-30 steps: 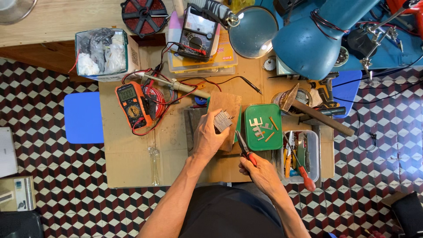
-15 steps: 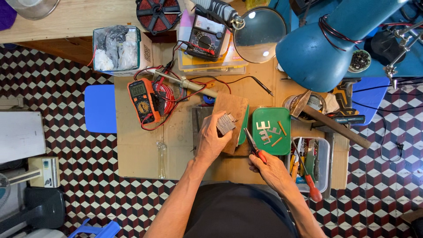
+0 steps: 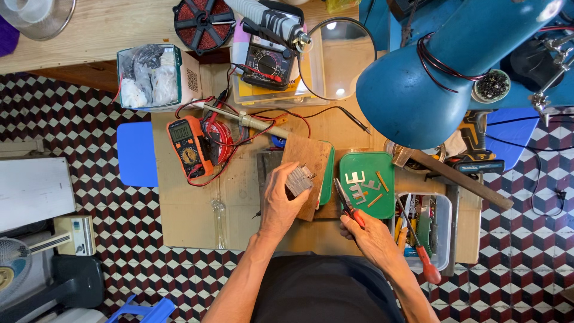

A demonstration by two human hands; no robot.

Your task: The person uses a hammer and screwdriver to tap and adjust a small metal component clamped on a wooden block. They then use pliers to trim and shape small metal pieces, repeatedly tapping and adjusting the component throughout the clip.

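My left hand (image 3: pixel 280 200) grips a small grey metal block (image 3: pixel 299 180) made of stacked plates, held over a wooden board (image 3: pixel 311 161). My right hand (image 3: pixel 369 234) holds red-handled pliers (image 3: pixel 348 203), their tips pointing up toward the left edge of a green tray (image 3: pixel 382 164). The tray holds several small metal plates (image 3: pixel 357 186) and thin brass-coloured strips. The pliers' jaws are apart from the block.
An orange multimeter (image 3: pixel 188 143) with red leads lies left of the board, a soldering iron (image 3: pixel 242 118) behind it. A blue lamp head (image 3: pixel 436 81) and a magnifier (image 3: pixel 338 57) overhang the back. A clear tool bin (image 3: pixel 427 230) sits to the right.
The view has shifted slightly. My left hand keeps the metal block over the board, and the pliers in my right hand have edged a little toward the tray.
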